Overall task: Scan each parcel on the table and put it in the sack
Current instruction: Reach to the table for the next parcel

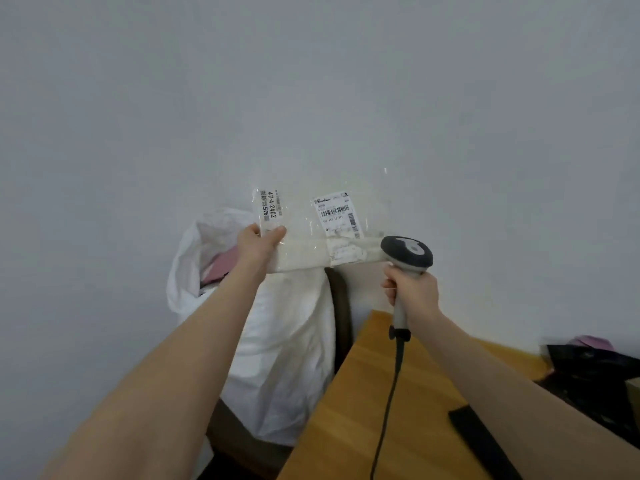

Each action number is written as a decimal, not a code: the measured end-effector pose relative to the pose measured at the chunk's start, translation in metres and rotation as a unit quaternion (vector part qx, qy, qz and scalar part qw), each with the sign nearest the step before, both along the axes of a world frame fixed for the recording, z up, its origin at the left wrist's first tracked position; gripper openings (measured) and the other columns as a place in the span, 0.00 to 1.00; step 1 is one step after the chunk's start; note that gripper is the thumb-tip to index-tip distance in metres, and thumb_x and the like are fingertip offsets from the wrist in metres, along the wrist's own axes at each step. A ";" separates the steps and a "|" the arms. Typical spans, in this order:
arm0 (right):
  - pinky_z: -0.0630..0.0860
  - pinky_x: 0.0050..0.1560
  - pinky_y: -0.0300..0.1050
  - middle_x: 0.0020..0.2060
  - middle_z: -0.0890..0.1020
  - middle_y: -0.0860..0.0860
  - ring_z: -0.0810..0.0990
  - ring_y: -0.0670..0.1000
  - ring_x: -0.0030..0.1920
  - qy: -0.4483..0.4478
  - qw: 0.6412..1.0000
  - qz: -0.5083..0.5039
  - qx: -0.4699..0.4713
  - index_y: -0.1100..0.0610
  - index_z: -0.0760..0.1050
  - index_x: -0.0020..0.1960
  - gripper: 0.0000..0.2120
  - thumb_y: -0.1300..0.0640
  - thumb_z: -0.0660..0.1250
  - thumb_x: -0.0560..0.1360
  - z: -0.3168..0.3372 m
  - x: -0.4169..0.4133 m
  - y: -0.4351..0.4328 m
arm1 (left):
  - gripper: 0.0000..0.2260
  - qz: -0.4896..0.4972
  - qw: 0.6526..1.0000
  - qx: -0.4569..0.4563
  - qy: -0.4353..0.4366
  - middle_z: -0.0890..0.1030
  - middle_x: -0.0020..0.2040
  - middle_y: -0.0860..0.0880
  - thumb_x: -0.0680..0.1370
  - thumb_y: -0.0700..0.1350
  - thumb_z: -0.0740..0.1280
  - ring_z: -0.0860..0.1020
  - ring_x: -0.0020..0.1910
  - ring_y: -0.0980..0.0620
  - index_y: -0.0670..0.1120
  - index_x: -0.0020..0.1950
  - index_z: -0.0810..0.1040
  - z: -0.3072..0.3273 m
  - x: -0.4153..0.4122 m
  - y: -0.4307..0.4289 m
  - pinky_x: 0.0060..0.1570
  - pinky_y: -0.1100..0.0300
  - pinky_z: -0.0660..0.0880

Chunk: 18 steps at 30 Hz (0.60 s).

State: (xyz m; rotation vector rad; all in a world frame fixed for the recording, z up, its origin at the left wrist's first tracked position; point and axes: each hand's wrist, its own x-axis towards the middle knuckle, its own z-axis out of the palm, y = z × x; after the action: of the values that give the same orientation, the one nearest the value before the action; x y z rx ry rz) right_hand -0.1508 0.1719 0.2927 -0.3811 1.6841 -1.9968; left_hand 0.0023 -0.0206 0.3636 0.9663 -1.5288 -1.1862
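The clear-wrapped parcel [311, 237] hangs in the air just above the sack [277, 341], its barcode label [334, 211] facing the person. The left hand [258, 245], arm stretched out over the sack's mouth, pinches the parcel's left edge between thumb and fingers. Right of the sack, the right hand [412, 289] is clenched round the scanner [407, 252] handle, with the scanner's head just beside the parcel's lower right corner.

The light is soft and a bit dim. The wall [311, 81] looks gray, darker in the corners. My arms [156, 393] look stretched at the bottom edge. The parcel [304, 251] shines a little, and its small print is fuzzy.
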 end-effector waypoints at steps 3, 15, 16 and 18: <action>0.75 0.35 0.44 0.30 0.82 0.55 0.76 0.51 0.29 -0.001 1.000 0.018 -0.010 0.61 0.78 0.37 0.09 0.59 0.71 0.74 0.009 0.017 -0.052 | 0.06 0.062 0.998 -0.022 -0.004 0.82 0.44 0.45 0.74 0.41 0.72 0.79 0.40 0.48 0.44 0.49 0.77 0.011 0.032 -0.052 0.44 0.55 0.77; 0.77 0.35 0.42 0.28 0.82 0.51 0.77 0.47 0.26 -0.048 0.998 -0.045 0.016 0.61 0.78 0.37 0.08 0.57 0.72 0.71 -0.003 0.039 -0.242 | 0.15 0.075 0.973 0.033 -0.217 0.81 0.55 0.38 0.72 0.43 0.74 0.80 0.53 0.41 0.37 0.54 0.79 -0.022 0.101 -0.295 0.57 0.47 0.76; 0.77 0.36 0.43 0.28 0.82 0.52 0.77 0.48 0.26 -0.048 0.997 -0.055 0.023 0.61 0.78 0.37 0.08 0.58 0.72 0.71 -0.006 0.037 -0.246 | 0.16 0.048 0.968 0.045 -0.241 0.81 0.56 0.38 0.72 0.42 0.74 0.79 0.54 0.41 0.36 0.56 0.79 -0.031 0.096 -0.303 0.58 0.48 0.75; 0.78 0.39 0.45 0.30 0.82 0.54 0.76 0.49 0.26 -0.045 0.996 -0.070 0.041 0.61 0.78 0.37 0.09 0.57 0.72 0.71 -0.012 0.033 -0.251 | 0.20 0.003 0.956 0.047 -0.289 0.81 0.56 0.39 0.71 0.42 0.75 0.79 0.55 0.42 0.38 0.60 0.77 -0.050 0.081 -0.310 0.59 0.50 0.74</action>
State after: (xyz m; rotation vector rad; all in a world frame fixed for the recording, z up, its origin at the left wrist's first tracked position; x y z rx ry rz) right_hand -0.1174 -0.0789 0.2808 -0.1444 1.7726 -2.0027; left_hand 0.0834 -0.3309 0.3135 1.4706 -1.9274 -1.0248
